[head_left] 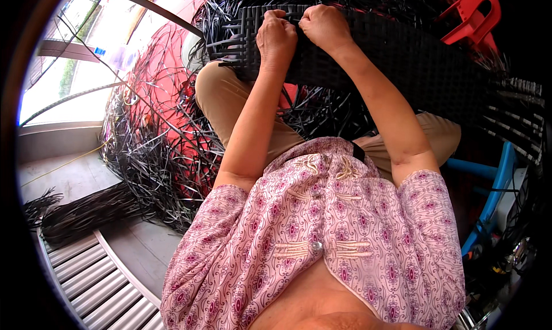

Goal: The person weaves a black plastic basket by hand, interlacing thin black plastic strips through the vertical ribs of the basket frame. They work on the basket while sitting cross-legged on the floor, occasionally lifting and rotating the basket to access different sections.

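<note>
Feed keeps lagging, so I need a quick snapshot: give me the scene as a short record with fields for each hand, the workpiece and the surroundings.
left hand: left hand closed on the top edge of the woven panel, fingers curled over it
right hand: right hand fisted on the same edge, beside the left
workpiece: black woven panel resting across the lap
loose material: black strips heaped at the person's left
surroundings: red plastic chair upper right; blue frame at right

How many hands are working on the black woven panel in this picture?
2. The left hand grips the top edge of the black woven panel; the right hand grips the same edge just beside it. No other person's hands show.
</note>
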Tool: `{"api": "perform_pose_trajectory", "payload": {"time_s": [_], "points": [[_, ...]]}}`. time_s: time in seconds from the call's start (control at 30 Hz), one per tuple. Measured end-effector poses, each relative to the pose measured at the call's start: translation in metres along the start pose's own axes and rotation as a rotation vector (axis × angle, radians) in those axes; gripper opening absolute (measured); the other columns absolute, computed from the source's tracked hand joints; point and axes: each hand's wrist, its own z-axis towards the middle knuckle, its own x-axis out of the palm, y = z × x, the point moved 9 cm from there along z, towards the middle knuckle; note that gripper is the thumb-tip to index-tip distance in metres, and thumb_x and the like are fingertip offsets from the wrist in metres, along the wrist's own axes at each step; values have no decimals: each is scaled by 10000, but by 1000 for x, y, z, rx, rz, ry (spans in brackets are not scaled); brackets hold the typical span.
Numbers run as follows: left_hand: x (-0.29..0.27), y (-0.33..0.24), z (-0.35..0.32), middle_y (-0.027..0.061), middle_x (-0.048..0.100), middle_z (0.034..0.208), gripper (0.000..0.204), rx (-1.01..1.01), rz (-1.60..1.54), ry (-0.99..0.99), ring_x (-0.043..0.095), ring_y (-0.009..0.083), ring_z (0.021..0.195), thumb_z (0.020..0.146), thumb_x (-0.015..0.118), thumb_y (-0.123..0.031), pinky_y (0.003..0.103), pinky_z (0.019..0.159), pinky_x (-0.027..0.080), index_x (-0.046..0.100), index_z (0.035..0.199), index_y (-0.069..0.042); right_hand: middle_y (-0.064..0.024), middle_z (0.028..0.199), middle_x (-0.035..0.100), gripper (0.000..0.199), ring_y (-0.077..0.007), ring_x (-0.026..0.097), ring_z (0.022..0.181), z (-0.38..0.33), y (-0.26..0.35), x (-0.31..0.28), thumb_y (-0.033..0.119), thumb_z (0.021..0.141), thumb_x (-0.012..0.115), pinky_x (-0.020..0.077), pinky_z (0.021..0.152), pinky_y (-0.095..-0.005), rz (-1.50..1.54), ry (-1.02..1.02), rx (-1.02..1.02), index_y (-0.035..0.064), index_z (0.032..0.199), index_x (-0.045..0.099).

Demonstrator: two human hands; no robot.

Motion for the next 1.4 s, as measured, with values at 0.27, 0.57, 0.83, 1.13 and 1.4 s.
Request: {"api": "perform_pose_trajectory", "payload": {"time_s": [0.27,0.57,0.83,1.13,1.4], "points": [[-4,-10,-5,150,730,961,312,-36,-28,54,697,329,917,828,625,-144,402,851,527,616,1112,-14,-165,1027,719,212,-346,677,1023,20,-6,18,243,802,660,543,898,-427,-21,214,72,159,969,760],[-3,-4,-5,147,724,1048,405,-46,-84,65,691,336,953,789,668,-122,391,897,514,594,1167,4,-172,1042,718,229,-347,676,1032,32,-5,27,235,773,698,543,896,-433,24,302,24,159,977,767],[18,40,-4,138,687,1026,409,-376,-767,151,689,197,808,810,689,7,306,696,608,566,1193,84,-205,984,712,216,-380,691,959,19,11,19,205,796,620,555,845,-467,-163,77,-22,106,940,746],[24,55,15,119,714,921,349,-285,-445,152,690,191,808,740,760,-82,299,711,555,654,1050,38,-199,926,714,176,-380,693,928,14,23,12,206,808,647,553,834,-468,-163,63,-114,88,898,741],[8,76,23,145,721,915,268,-317,-393,138,686,228,860,770,744,-137,328,808,525,685,985,12,-108,979,715,390,-303,679,970,-11,34,-6,79,753,685,517,878,-414,-25,-8,-200,69,1142,654]]}}
